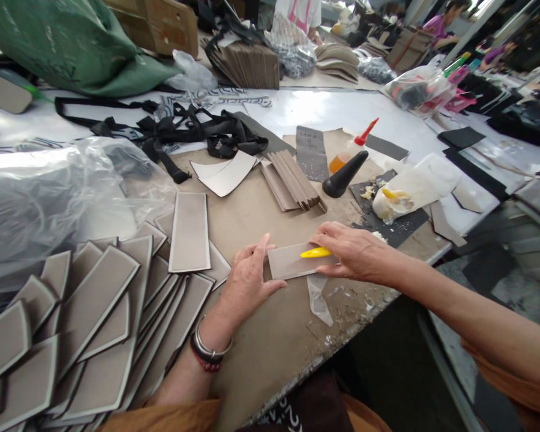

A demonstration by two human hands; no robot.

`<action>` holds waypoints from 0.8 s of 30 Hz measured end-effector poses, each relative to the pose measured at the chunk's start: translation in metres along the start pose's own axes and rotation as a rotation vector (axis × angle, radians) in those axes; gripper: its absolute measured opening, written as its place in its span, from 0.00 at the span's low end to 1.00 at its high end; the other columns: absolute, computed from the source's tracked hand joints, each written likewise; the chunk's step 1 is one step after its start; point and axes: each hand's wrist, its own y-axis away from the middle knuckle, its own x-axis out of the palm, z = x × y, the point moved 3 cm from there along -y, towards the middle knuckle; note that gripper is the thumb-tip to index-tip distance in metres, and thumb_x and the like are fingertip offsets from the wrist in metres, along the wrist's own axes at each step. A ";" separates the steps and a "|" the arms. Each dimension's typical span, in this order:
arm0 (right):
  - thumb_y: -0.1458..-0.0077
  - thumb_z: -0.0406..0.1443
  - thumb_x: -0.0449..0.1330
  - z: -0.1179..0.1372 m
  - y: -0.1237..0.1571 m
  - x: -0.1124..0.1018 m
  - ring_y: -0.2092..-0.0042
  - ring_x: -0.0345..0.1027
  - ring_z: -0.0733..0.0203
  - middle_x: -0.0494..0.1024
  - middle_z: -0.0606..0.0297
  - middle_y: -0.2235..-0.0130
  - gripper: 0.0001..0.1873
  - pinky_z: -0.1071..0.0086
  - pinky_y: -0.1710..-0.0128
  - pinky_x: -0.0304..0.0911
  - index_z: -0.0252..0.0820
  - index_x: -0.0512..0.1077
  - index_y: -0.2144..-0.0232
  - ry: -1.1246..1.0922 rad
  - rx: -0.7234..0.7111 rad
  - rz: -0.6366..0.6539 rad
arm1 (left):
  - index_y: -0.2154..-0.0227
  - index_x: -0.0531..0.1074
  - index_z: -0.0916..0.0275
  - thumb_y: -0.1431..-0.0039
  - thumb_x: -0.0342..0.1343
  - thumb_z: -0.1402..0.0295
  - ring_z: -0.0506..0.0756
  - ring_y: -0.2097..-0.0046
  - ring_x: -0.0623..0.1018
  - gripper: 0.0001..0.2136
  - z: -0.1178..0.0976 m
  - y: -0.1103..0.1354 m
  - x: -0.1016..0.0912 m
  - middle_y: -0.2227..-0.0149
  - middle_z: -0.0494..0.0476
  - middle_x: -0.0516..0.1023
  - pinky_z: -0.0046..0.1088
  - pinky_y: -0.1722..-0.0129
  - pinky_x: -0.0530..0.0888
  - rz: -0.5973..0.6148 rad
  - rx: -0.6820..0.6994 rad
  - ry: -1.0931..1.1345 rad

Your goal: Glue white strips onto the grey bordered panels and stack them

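A grey rectangular card piece (290, 262) lies flat on the brown work board (270, 336). My left hand (248, 277) rests on its left end, fingers loosely curved and pressing it down. My right hand (353, 252) is closed on a small yellow spreader (315, 252) laid across the right part of the piece. A white glue container (414, 187) with yellow glue at its mouth lies on a dark sheet just beyond my right hand.
Several grey edged pieces (94, 318) lie fanned out at the left, one upright (189, 231). A stack of brown cards (292, 180), a black cone (344, 175), a red-tipped glue bottle (353, 147), black straps (184, 132) and clear plastic bags (40, 198) lie further back. The table edge (342, 336) runs on the right.
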 end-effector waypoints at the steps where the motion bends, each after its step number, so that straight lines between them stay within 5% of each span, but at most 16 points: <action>1: 0.50 0.39 0.62 -0.003 -0.002 0.006 0.57 0.64 0.53 0.67 0.56 0.59 0.20 0.62 0.59 0.65 0.37 0.67 0.55 -0.013 0.000 0.024 | 0.40 0.44 0.62 0.58 0.67 0.63 0.61 0.48 0.67 0.46 0.000 0.000 0.000 0.49 0.61 0.72 0.43 0.47 0.64 -0.003 -0.001 0.006; 8: 0.49 0.38 0.61 -0.021 0.000 0.032 0.57 0.65 0.53 0.67 0.55 0.58 0.20 0.62 0.58 0.65 0.37 0.67 0.54 -0.123 0.028 0.124 | 0.42 0.46 0.61 0.60 0.68 0.65 0.61 0.48 0.67 0.45 -0.001 -0.001 0.000 0.50 0.60 0.72 0.43 0.47 0.64 0.004 -0.007 0.028; 24: 0.47 0.37 0.60 -0.018 -0.002 0.036 0.58 0.64 0.55 0.67 0.57 0.57 0.15 0.66 0.62 0.62 0.39 0.67 0.56 -0.067 0.031 0.166 | 0.43 0.52 0.61 0.58 0.66 0.64 0.60 0.47 0.67 0.40 -0.001 0.001 -0.001 0.49 0.63 0.71 0.43 0.47 0.66 -0.008 0.039 -0.017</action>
